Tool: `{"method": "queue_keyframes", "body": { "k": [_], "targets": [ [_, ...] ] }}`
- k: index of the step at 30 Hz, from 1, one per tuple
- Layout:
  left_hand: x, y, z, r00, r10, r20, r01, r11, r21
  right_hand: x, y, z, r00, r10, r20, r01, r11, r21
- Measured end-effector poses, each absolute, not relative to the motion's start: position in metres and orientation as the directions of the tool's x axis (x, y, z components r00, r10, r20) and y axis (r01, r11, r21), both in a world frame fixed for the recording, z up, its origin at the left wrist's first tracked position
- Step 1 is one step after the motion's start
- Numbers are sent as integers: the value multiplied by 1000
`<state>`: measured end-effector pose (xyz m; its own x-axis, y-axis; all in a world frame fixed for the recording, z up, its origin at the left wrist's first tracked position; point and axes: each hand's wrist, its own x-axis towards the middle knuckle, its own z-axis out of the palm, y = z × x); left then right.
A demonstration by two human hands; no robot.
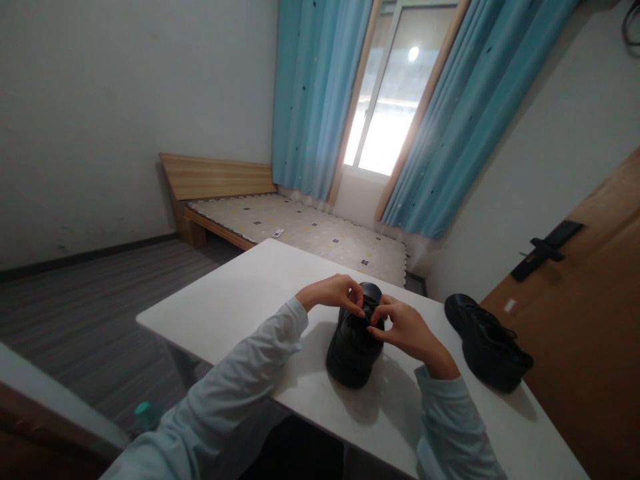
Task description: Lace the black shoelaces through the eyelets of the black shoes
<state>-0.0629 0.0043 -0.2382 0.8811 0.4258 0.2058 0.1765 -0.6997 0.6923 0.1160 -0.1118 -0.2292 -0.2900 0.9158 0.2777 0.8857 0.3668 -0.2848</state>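
Observation:
A black lace-up shoe stands upright on the white table, its toe pointing away from me and its heel towards me. My left hand comes over it from the left, thumb and fingers pinched at the shoelace near the throat of the shoe. From the right, my right hand pinches at the same laces, its thumb close to the shoe's opening. The black laces barely stand out against the dark shoe, and the fingertips partly cover them. A second black shoe rests at the table's right side, apart from both hands.
The white table reaches out to the left and front. Behind it is a bed with a patterned mattress and a small white object on it. A wooden door stands at the right. A teal-capped item is low at left.

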Motion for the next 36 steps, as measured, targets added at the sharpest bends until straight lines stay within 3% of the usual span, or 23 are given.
{"method": "queue_keyframes", "body": {
  "k": [4,9,14,22,25,32,36],
  "targets": [
    [-62,1,-235,873,451,184,153,-614,775,118,-111,-226,-305,902,306,826,411,-386],
    [-60,1,-235,865,473,167,66,-437,897,119,-108,-225,-198,886,420,765,408,-498],
    [-59,-3,-236,837,522,163,26,-335,942,118,-102,-233,-84,878,471,737,373,-564],
    [-50,-6,-241,840,510,183,-94,-196,976,112,-99,-236,-12,865,502,681,375,-629],
    [-48,-8,-241,819,531,216,-104,-232,967,112,-98,-237,6,860,510,663,379,-645],
    [-48,-12,-240,743,584,327,12,-499,867,111,-94,-240,32,863,504,617,379,-689],
    [-48,-10,-240,763,552,336,99,-614,783,112,-94,-241,42,855,516,612,386,-690]
  ]
}}
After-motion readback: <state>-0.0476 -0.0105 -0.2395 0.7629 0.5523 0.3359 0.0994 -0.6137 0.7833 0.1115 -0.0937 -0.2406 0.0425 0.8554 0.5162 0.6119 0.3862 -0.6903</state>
